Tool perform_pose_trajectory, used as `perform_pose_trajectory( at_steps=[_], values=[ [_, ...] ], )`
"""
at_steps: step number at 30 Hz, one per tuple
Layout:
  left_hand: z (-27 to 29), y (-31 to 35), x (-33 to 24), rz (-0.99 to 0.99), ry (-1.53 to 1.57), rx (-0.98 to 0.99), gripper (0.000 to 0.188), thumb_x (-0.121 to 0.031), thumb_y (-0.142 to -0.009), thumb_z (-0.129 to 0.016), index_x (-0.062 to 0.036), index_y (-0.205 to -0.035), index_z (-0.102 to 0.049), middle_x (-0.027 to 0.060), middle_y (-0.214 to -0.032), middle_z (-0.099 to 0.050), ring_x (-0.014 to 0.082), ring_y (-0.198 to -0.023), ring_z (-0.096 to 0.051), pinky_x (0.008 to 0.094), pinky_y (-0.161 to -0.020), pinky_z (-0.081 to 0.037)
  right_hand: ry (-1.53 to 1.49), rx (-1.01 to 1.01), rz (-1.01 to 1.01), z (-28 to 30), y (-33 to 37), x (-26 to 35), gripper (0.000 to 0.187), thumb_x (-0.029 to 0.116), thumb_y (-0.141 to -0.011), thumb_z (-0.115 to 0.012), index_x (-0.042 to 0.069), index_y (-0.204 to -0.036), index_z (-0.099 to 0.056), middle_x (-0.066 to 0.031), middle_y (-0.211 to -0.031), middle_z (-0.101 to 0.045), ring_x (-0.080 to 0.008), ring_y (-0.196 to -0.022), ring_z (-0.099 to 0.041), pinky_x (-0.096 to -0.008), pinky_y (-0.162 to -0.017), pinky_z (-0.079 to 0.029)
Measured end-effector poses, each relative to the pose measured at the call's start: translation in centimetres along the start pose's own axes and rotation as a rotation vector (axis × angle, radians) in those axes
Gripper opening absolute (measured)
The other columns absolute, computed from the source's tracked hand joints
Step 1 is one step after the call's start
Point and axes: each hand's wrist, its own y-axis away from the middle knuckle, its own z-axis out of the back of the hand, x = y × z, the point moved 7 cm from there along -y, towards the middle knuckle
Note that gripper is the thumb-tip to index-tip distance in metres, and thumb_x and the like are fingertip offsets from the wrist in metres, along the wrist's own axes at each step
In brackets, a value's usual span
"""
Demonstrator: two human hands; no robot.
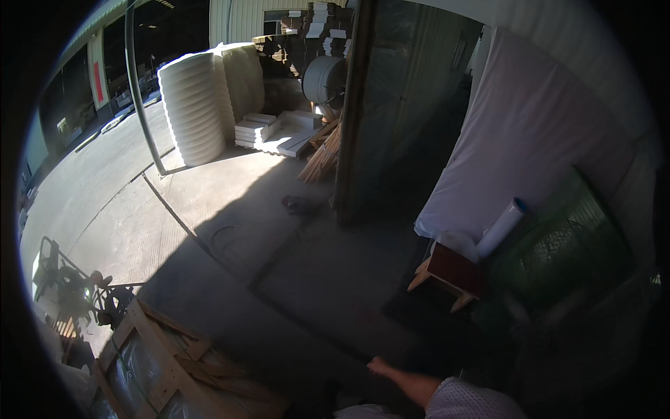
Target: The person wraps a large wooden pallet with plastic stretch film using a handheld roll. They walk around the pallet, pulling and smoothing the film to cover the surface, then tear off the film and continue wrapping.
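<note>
My right hand shows at the lower edge, reaching leftward from a white dotted sleeve. Its fingers look curled closed, and nothing can be seen in them. Shaded concrete floor lies beyond it, with no object touching the hand. Nearest on its left is a wooden crate frame with clear plastic film inside. My left hand is out of view.
A small stool with a dark red top stands at right, near a white film roll, a green sheet and a pale covered stack. Tall foam rolls, white foam blocks and a metal pole stand farther off.
</note>
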Motion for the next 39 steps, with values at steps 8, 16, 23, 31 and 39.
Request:
perform_pose_trajectory(
  at_steps=[8,16,23,31,39],
  values=[
    [-3.5,-7.2,4.0,-0.113,-0.449,0.319,0.039,-0.034,-0.094,-0.05,-0.0099,-0.123,-0.057,0.021,-0.124,-0.058,0.0364,-0.114,-0.054,0.0464,-0.092,-0.045,-0.357,-0.05,-0.053,-2.3,4.5,-2.7,0.026,0.029,-0.088,-0.061,0.004,-0.088,-0.067,-0.0044,-0.069,-0.065,-0.0148,-0.057,-0.061,-0.0307,-0.047,-0.047],
    [-3.4,-14.2,10.8,-0.431,-0.317,0.365,0.035,-0.031,-0.1,-0.045,-0.0129,-0.129,-0.049,0.0127,-0.128,-0.053,0.0296,-0.116,-0.052,0.0448,-0.096,-0.044,-0.233,-0.032,-0.107,-8.7,8.1,-9.3,0.03,0.03,-0.089,-0.063,0.003,-0.1,-0.069,-0.0074,-0.088,-0.071,-0.0166,-0.068,-0.066,-0.0316,-0.058,-0.053],
    [-5.0,-16.1,8.8,-0.019,0.494,0.456,0.022,-0.024,-0.1,-0.047,-0.0066,-0.109,-0.057,0.0113,-0.112,-0.06,0.0244,-0.103,-0.056,0.0389,-0.09,-0.046,-0.532,-0.261,-0.104,-0.5,10.9,-9.7,0.022,0.023,-0.09,-0.062,0.003,-0.098,-0.066,-0.0076,-0.084,-0.069,-0.0165,-0.066,-0.066,-0.0306,-0.055,-0.051],
    [-8.3,-20.7,6.0,-0.232,0.225,0.394,0.021,-0.016,-0.098,-0.048,0.0005,-0.101,-0.06,0.0153,-0.096,-0.064,0.0257,-0.088,-0.058,0.0427,-0.077,-0.047,-0.775,-0.596,0.132,22.8,12.2,-1.3,0.015,0.016,-0.094,-0.057,0.003,-0.098,-0.061,-0.0064,-0.083,-0.065,-0.0135,-0.067,-0.064,-0.0277,-0.056,-0.052],
    [-16.9,-27.2,-7.9,-0.235,-0.21,0.461,0.021,-0.015,-0.098,-0.048,0.0004,-0.102,-0.06,0.0154,-0.097,-0.064,0.0252,-0.088,-0.057,0.043,-0.077,-0.047,-0.289,-1.308,0.337,55.6,12.6,4.0,0.015,0.013,-0.089,-0.062,0.001,-0.099,-0.06,-0.0081,-0.081,-0.065,-0.0164,-0.07,-0.064,-0.0293,-0.06,-0.05]
  ],
)
